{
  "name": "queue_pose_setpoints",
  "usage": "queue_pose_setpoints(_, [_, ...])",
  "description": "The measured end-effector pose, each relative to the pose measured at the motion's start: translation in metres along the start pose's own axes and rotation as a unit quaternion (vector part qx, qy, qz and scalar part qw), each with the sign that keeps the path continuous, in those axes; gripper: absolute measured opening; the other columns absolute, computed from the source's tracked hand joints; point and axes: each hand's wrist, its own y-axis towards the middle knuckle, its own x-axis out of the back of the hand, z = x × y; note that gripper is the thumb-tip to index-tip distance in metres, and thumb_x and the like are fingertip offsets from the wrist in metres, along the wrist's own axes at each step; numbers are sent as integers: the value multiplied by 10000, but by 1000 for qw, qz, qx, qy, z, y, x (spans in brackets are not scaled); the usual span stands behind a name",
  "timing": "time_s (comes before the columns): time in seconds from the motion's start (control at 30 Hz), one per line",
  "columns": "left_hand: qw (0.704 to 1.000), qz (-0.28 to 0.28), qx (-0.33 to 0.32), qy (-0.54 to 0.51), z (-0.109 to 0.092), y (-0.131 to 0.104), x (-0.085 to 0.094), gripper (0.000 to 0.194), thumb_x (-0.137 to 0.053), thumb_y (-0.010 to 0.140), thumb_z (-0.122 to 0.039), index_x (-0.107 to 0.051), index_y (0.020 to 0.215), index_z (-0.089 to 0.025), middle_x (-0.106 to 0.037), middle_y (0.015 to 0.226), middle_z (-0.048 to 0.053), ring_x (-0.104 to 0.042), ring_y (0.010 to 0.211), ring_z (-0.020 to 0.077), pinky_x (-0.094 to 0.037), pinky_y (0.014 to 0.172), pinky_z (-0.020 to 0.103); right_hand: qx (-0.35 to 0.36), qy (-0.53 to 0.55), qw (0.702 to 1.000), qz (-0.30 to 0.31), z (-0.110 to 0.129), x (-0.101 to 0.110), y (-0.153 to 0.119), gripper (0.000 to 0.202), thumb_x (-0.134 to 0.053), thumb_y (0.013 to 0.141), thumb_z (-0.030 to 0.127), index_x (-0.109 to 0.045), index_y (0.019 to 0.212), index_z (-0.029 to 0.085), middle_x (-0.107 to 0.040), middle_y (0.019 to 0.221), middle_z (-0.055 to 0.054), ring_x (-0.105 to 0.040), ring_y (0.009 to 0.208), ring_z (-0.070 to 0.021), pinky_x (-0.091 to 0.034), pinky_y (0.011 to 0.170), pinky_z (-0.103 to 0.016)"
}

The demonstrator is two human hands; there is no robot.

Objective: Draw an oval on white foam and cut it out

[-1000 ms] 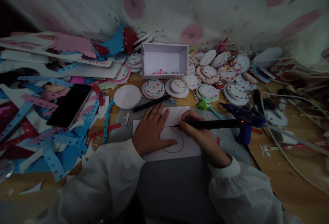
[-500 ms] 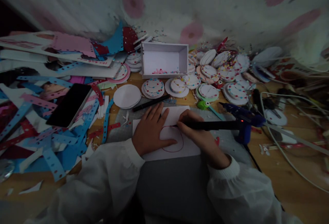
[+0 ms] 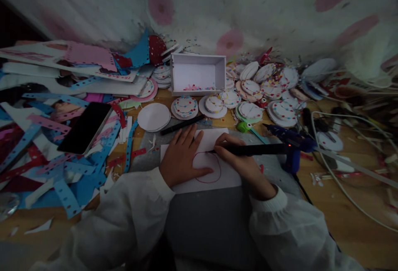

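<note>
My left hand [image 3: 183, 157] lies flat with fingers spread on a white sheet of paper [image 3: 214, 138], its thumb reaching inside a red circle drawn there. Pinched in my right hand [image 3: 239, 159] is a black pen [image 3: 258, 150], whose tip meets the paper at the upper part of the circle. Above my left hand another black pen [image 3: 182, 125] rests on the grey mat. Blank white paper discs [image 3: 153, 116] sit just left of that pen.
A white box [image 3: 199, 72] stands at the back among stacked decorated discs [image 3: 185, 107]. To the right are a blue glue gun [image 3: 290, 138] and cables. Paper scraps and a phone [image 3: 85, 128] cover the left side. Green scissors [image 3: 245, 127] lie near the paper.
My hands hold nearly the same places. The right hand and its pen have shifted very slightly, and the whole view has moved a little.
</note>
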Motion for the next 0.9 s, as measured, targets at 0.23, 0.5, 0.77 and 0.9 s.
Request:
queue_pose_setpoints(0.23, [1000,-3,-3,-7,1,0,0,1026,-495,727,-781,-289,1456,-89,-206,1548,218,-169,1440,332,-124,1163,517,-13,30,999,-17,-1,3,-3,214,-589,813,287,-512,629,210,-459,613,42,-410,591,-129,-341,559,-277])
queue_pose_setpoints(0.5, [1000,6,0,-1,0,1,1,1029,-491,730,-781,-284,1456,-82,-193,1550,224,-170,1439,336,-126,1158,522,-20,41,999,-9,1,7,-5,240,-591,816,292,-482,618,210,-448,611,39,-397,589,-131,-302,550,-287])
queue_pose_setpoints(0.77, [1000,13,3,5,0,1,2,1047,-478,725,-793,-279,1460,-76,-190,1553,218,-168,1440,331,-120,1161,513,-68,61,995,-37,-5,9,-11,239,-601,821,329,-477,651,217,-439,551,54,-397,527,-123,-294,524,-287])
queue_pose_setpoints(0.9, [1000,18,7,8,0,2,2,1056,-478,721,-797,-285,1457,-65,-198,1548,227,-178,1436,338,-127,1159,518,-68,64,994,-48,-7,8,-15,262,-604,821,356,-474,640,219,-431,543,53,-391,518,-121,-300,502,-275])
